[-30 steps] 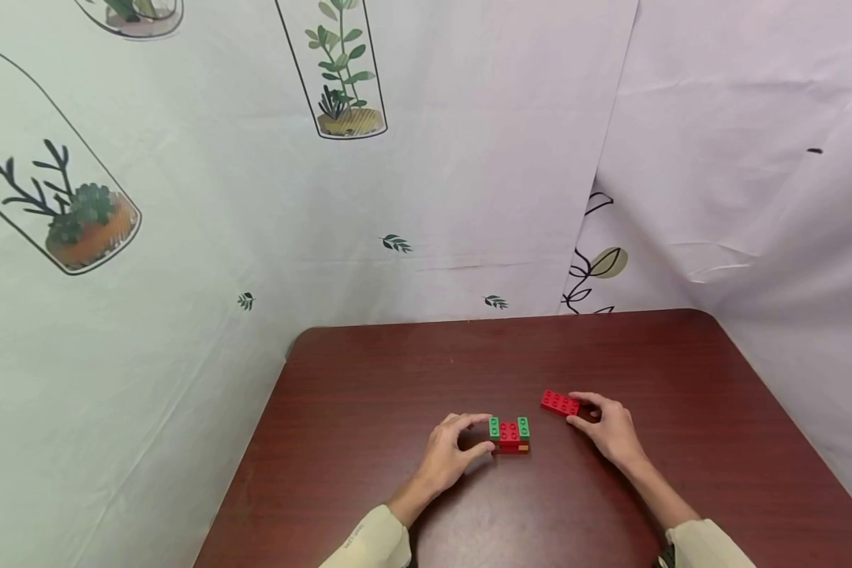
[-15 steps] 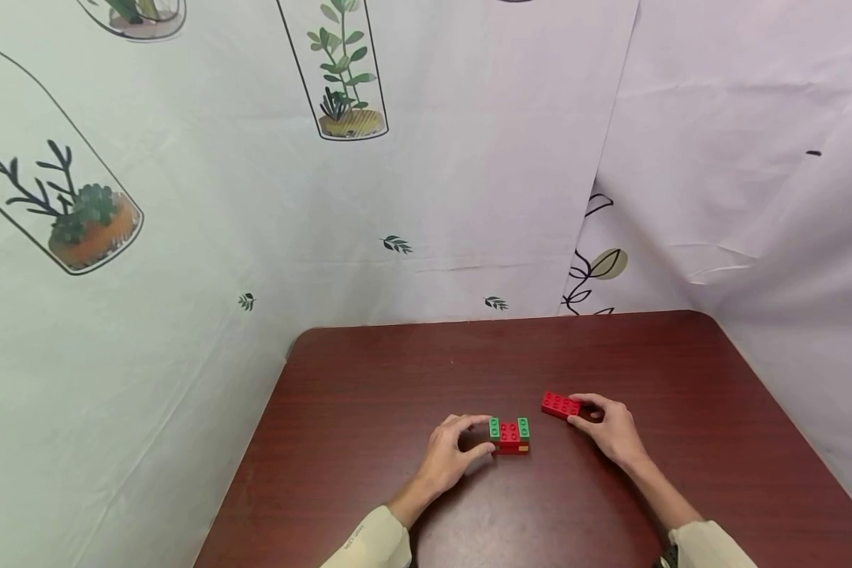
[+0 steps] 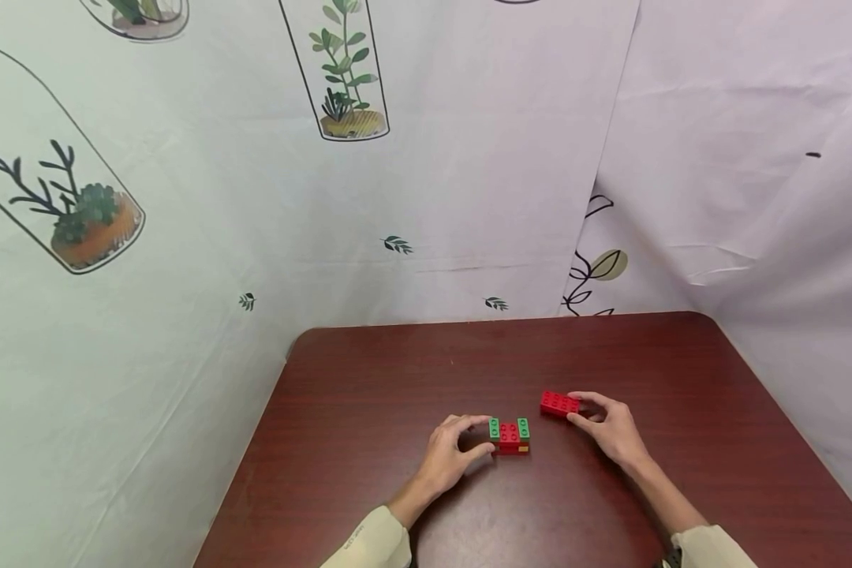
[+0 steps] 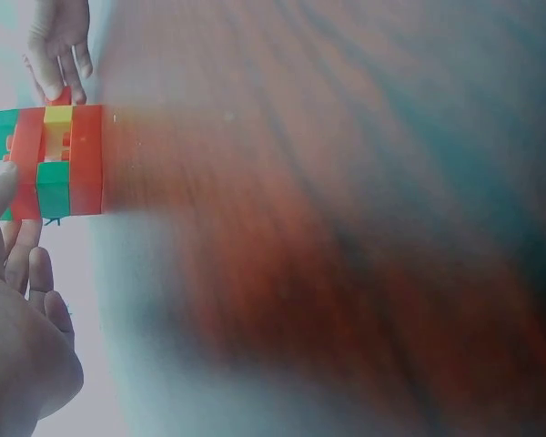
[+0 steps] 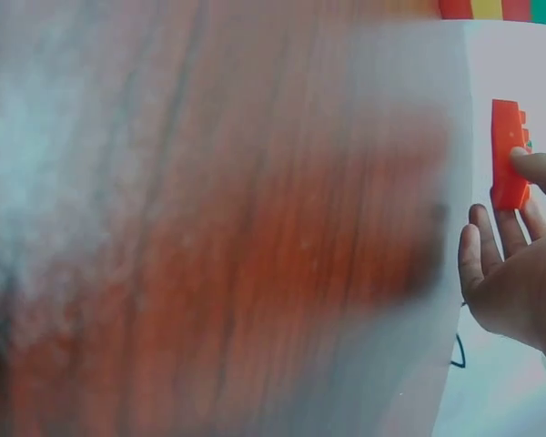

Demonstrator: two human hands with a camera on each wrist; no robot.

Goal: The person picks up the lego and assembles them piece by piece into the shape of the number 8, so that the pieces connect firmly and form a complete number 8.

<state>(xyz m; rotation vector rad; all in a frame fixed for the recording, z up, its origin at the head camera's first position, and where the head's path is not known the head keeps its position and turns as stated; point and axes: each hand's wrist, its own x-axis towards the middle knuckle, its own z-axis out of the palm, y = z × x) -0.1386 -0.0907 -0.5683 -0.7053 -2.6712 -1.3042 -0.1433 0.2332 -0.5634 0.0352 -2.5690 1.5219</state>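
A layered block of toy building bricks (image 3: 509, 433) stands on the table, with red layers and small green and yellow bricks between and on top. My left hand (image 3: 444, 457) grips its left end between thumb and fingers. In the left wrist view the thumb lies on the upper red layer of the brick block (image 4: 25, 173). To the right and slightly farther back, my right hand (image 3: 613, 430) pinches one end of a long red brick (image 3: 558, 404), studs up. The right wrist view shows this red brick (image 5: 506, 150) between thumb and fingers, apart from the block.
A dark reddish-brown table (image 3: 369, 371) with rounded far corners lies under both hands. Pale cloth (image 3: 468, 173) printed with plants hangs behind it and along both sides.
The red brick in my right hand has tipped a little, showing more of its front side. My left hand and the brick block stay in place.
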